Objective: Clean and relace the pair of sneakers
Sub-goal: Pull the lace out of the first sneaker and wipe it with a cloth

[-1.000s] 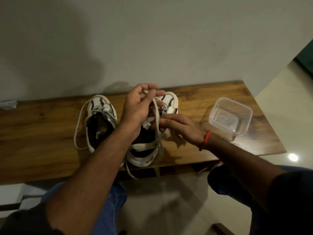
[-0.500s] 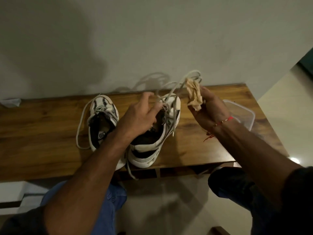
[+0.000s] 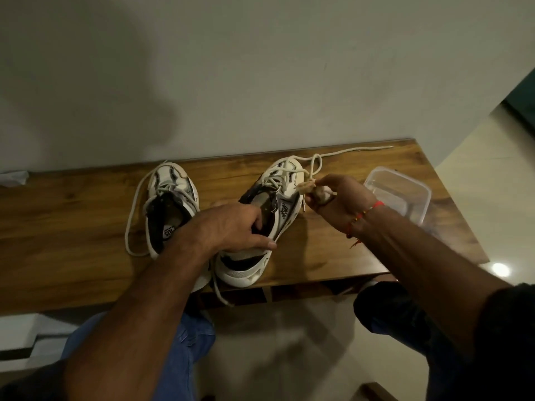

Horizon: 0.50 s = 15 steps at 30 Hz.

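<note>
Two white and black sneakers stand on the wooden table (image 3: 72, 227). The left sneaker (image 3: 170, 198) sits untouched, its lace looping out to the left. My left hand (image 3: 234, 227) grips the collar of the right sneaker (image 3: 272, 215), fingers inside the opening, thumb along its side. My right hand (image 3: 335, 198) holds a crumpled beige cloth (image 3: 308, 187) beside the sneaker's toe and pinches the white lace (image 3: 315, 166) with it. The lace's free end trails across the table toward the back right.
A clear plastic container (image 3: 405, 195) stands on the table just right of my right hand. A white scrap (image 3: 13, 178) lies at the far left by the wall. The wall runs along the table's back edge. My knees are below the front edge.
My right hand has dropped from above the shoe to beside its toe, drawing the lace out to the right. My left hand moved from the laces down to the shoe's collar.
</note>
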### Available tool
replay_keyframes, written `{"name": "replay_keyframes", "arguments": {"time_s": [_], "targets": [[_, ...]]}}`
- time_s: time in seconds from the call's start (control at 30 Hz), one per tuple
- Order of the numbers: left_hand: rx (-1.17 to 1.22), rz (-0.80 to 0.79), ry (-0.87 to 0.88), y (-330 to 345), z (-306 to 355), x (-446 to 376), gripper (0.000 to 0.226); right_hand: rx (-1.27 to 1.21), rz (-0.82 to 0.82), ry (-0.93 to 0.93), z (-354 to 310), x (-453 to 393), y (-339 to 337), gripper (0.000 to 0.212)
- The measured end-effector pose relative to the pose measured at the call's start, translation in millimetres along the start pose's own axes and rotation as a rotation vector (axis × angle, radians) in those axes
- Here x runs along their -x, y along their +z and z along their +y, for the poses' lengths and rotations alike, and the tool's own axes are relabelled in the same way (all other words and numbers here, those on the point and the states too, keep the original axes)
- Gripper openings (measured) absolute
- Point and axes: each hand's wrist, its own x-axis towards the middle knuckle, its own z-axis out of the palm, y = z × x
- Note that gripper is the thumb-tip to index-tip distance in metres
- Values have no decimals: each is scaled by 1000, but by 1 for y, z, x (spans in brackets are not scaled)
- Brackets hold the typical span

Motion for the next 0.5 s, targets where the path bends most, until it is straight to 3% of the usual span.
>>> {"name": "replay_keyframes", "arguments": {"time_s": [0.13, 0.23, 0.37, 0.5], "targets": [[55, 35, 100, 7, 3, -7, 29, 179, -4, -52, 1, -5, -6, 28], [372, 124, 151, 4, 2, -9, 28, 429, 24, -196, 1, -5, -7, 25], [1017, 310, 127, -1, 3, -14, 54, 749, -90, -565, -2, -1, -3, 16], [1275, 417, 52, -1, 6, -19, 50, 1297, -211, -1072, 9, 28, 9, 17]]}}
